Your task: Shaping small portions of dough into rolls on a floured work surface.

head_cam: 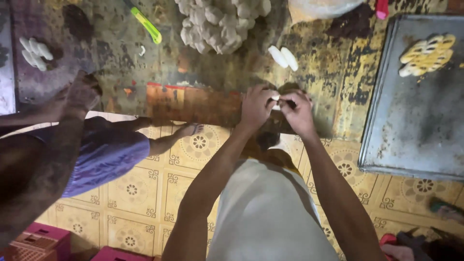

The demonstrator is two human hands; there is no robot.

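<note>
Both my hands are together at the near edge of the worn table [145, 72]. Left hand [256, 105] and right hand [297, 112] are touching, fingers curled in and pinched on one small white dough piece [275, 98]; only a sliver of it shows between the fingertips, so its shape is hard to call. Neither hand is open, and both grip that same piece. Just beyond my hands, two shaped white pieces [283, 57] lie side by side on the table. Further back sits a dough pile [220, 21], lumpy and off-white, with a green-handled cutter [146, 24] to its left. To my right a grey metal tray [411, 121] sits on the table, its near edge overhanging the tiled floor [145, 193]. In the tray's far corner there's a cluster of pieces [427, 54], yellowish in this light. On the far left another person's arm [53, 150] reaches to the table, hand [83, 92] resting on the edge; their purple-clothed leg [104, 154] is near it. A small group of white pieces [35, 52] lies beyond that hand. Pink crates [38, 240] are at the bottom left on the floor. My pale shirt [266, 212] fills the bottom centre.
</note>
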